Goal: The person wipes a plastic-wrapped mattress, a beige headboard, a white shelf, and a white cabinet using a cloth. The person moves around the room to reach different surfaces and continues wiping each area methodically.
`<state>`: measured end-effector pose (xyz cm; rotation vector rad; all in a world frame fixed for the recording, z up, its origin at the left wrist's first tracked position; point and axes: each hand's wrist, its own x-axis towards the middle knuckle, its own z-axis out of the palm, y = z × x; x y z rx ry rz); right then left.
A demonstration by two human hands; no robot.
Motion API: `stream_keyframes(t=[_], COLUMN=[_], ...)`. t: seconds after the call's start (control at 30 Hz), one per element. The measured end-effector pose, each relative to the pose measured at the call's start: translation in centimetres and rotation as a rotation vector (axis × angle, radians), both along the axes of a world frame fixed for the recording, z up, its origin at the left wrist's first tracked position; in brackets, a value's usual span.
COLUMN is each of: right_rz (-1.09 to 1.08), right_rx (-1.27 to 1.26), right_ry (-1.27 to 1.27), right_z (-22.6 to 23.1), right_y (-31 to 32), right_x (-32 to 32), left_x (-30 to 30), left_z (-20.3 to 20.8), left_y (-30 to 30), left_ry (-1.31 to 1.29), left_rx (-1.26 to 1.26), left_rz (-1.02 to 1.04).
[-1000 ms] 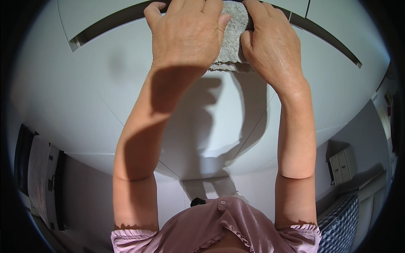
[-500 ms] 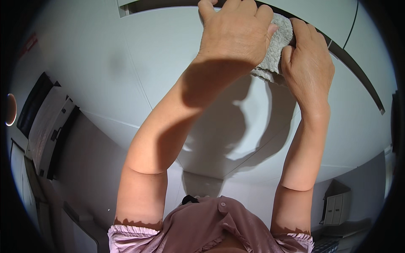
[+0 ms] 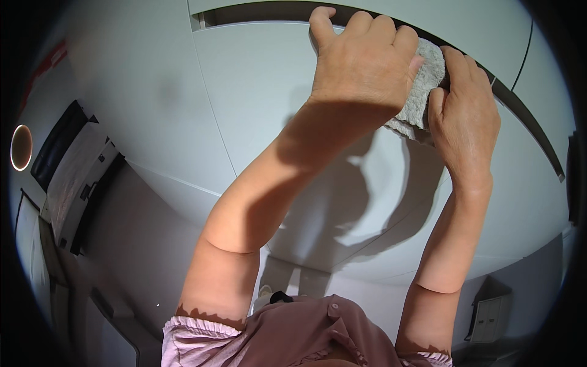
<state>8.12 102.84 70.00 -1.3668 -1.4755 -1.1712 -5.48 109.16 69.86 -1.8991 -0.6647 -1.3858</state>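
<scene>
A pale grey terry cloth (image 3: 424, 85), folded over, is pressed against the dark recessed groove (image 3: 257, 12) along a white cabinet front. My left hand (image 3: 365, 67) lies over the cloth's left part, its fingers bent into the groove and its thumb against the fabric; the fingertips are hidden. At the cloth's right side, my right hand (image 3: 468, 116) grips it, thumb resting on the fabric and fingers reaching over into the groove. A lower fold of the cloth hangs between the two hands.
Broad white cabinet panels (image 3: 257, 79) with thin seams fill the middle, my arms' shadows across them. At the left are a bed-like piece with a dark headboard (image 3: 58, 147) and a round, lit-rimmed mirror (image 3: 21, 147). A small pale cabinet (image 3: 489, 318) stands lower right.
The whole view has shifted, so cabinet, hands and cloth sit lower and further right in the picture. Both hands keep about the same place on the groove and cloth.
</scene>
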Motion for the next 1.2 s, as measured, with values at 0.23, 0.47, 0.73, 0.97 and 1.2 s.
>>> stream_keyframes(t=[0.23,0.47,0.73,0.97,1.2], right_rz=[-0.043,-0.04,-0.056,0.006,0.068], right_rx=[-0.005,-0.025,-0.083,-0.227,-0.117], right_ry=[0.06,0.048,0.057,0.105,0.124], right_z=[-0.2,-0.1,-0.4,0.8,0.9], right_y=[-1.3,-1.4,-0.9,-1.6,0.6], right_x=[2.2,2.9,1.0,-3.1,-2.6], left_x=[1.5,2.3,0.8,-2.7,-2.8], left_z=[0.8,0.8,-0.2,-0.3,0.9], left_y=[-0.5,-0.5,0.5,1.2,1.8], left_ry=[0.127,0.137,0.102,0.115,0.128], left_rx=[-0.062,-0.032,0.098,0.084,0.105], left_rz=[-0.116,-0.09,-0.011,0.105,0.189])
